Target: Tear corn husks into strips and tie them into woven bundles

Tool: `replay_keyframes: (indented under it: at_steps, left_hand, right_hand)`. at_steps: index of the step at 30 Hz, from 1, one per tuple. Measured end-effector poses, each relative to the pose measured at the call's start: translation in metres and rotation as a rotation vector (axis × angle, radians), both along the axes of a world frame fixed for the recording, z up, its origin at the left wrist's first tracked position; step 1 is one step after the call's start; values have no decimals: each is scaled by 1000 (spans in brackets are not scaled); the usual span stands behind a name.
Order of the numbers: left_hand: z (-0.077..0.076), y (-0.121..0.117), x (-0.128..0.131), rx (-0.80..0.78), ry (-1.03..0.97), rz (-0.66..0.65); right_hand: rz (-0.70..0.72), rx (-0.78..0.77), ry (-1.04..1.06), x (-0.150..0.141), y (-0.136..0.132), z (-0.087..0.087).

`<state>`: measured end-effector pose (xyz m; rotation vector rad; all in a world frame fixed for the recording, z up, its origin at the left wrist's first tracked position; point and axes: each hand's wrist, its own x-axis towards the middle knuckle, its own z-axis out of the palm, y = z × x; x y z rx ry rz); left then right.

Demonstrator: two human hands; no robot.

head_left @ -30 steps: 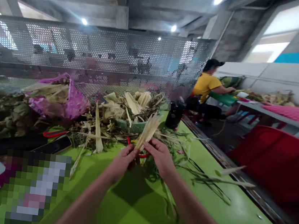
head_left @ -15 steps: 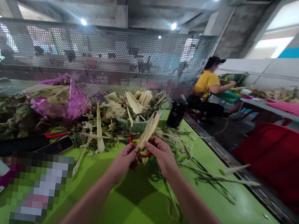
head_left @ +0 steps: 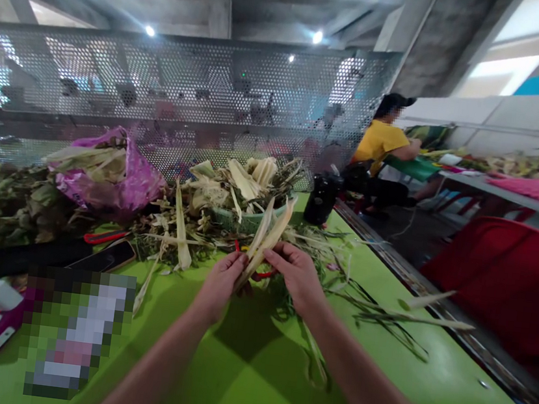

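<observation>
Where 2 hands [head_left: 298,274] pinch, 2 husk strips [head_left: 275,232] splay upward.

A black container [head_left: 321,200], perhaps lidded, stands near a perforated screen [head_left: 175,85]

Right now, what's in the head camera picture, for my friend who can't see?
Two hands hold pale, husk-like strips above a bright green table. Behind them are a heaped green container and a pink bag; a person in yellow sits at right.
</observation>
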<state>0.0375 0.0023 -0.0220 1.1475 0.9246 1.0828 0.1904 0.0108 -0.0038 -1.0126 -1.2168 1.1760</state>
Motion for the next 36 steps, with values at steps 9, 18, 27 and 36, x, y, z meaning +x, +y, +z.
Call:
replay_keyframes:
  at_steps: [9,18,27,36]
  left_hand:
    - [-2,1,0,66,-27,-69]
    - [3,1,-3,72,-6,-21]
    - [1,2,1,59,-61,-19]
    - [1,1,1,63,-5,48]
  right_hand:
    - [-54,36,5,-1,0,0]
    - [-20,57,34,-2,-1,1]
    - [-54,24,126,-6,-5,3]
    - [7,28,132,-9,-8,5]
